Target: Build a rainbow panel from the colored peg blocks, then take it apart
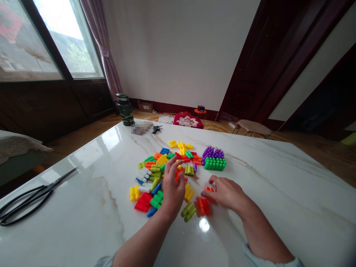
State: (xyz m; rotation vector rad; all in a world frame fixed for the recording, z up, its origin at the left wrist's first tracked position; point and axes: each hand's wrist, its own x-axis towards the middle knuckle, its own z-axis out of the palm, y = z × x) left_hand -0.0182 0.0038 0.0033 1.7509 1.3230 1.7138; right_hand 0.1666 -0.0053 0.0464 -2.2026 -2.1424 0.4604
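Observation:
My left hand (174, 187) is over the right part of a loose pile of plastic building blocks, its fingers apart. Close to its fingertips lie red-orange blocks (181, 175), partly hidden by the hand. To its right are a yellow block (188, 193) and an olive-green block (188, 211). My right hand (226, 191) has thumb and fingers curved but apart around a small orange block (209, 189); whether they touch it I cannot tell. Just below lies a blurred red-orange block (203, 206). Behind stand joined purple blocks (213, 152) and a joined green row (215, 164).
Black-handled scissors (41, 196) lie at the left of the white marble-patterned table (264, 207). At the far left corner stand a camouflage bottle (125, 110), a blurred-out item (141, 128) and a small dark tool (157, 129). A round stool (253, 127) stands beyond.

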